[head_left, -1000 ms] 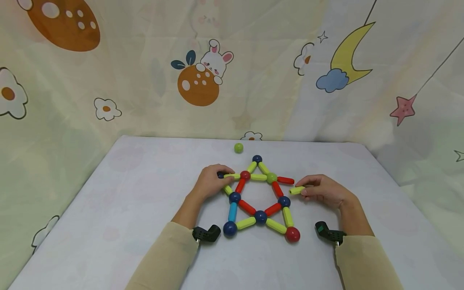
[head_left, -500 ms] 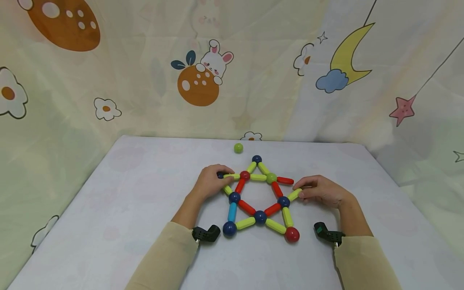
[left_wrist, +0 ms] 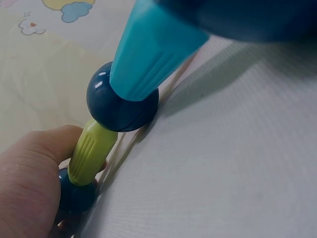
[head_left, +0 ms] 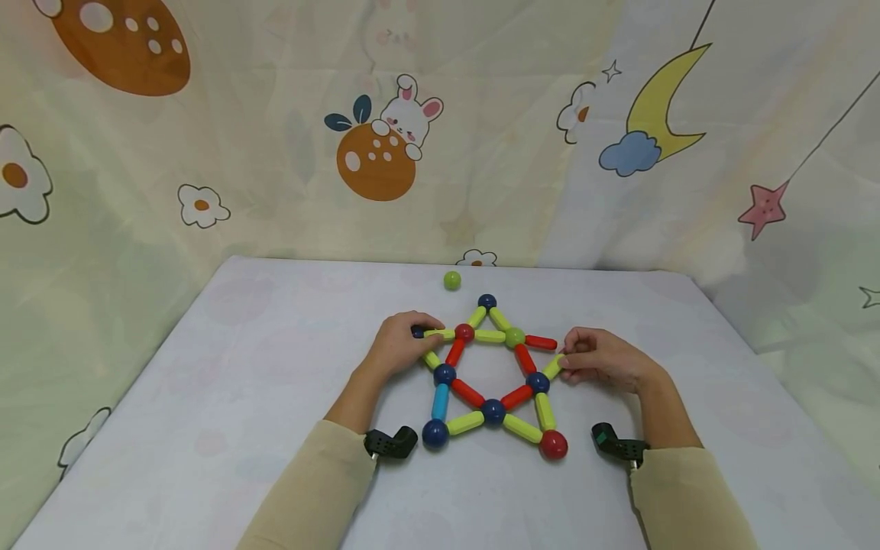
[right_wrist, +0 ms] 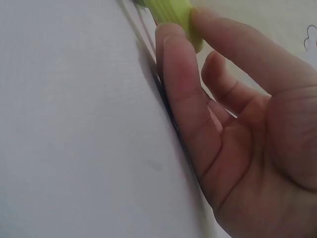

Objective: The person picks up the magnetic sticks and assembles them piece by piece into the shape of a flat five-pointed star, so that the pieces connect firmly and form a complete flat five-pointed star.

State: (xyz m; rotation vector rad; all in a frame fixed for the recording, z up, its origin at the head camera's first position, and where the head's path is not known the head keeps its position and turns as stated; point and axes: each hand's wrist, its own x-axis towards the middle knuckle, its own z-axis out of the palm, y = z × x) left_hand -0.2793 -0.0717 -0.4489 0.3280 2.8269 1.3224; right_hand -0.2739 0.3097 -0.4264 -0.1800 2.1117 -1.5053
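A star-like frame of building rods and balls lies flat on the table. My left hand (head_left: 402,340) grips the dark blue ball (left_wrist: 77,191) at its left corner, where two yellow-green rods meet; the thumb lies along one rod (left_wrist: 91,153). My right hand (head_left: 605,357) pinches the outer end of a yellow-green rod (head_left: 552,368) between thumb and fingertips. That rod's other end touches the dark blue ball (head_left: 538,382) on the frame's right side. Just above it, a red rod (head_left: 541,343) sticks out rightward from a green ball (head_left: 515,338), its outer end free.
One loose green ball (head_left: 451,280) sits near the table's back edge, behind the frame's top ball (head_left: 486,302). A large red ball (head_left: 553,444) and a blue ball (head_left: 435,433) form the near corners. A printed cloth (head_left: 275,153) hangs behind the table (head_left: 227,428).
The right hand brought its yellow-green rod left to the blue ball, where it now attaches, and the rod's outer end has swung slightly toward the red rod. The left hand stayed in place.
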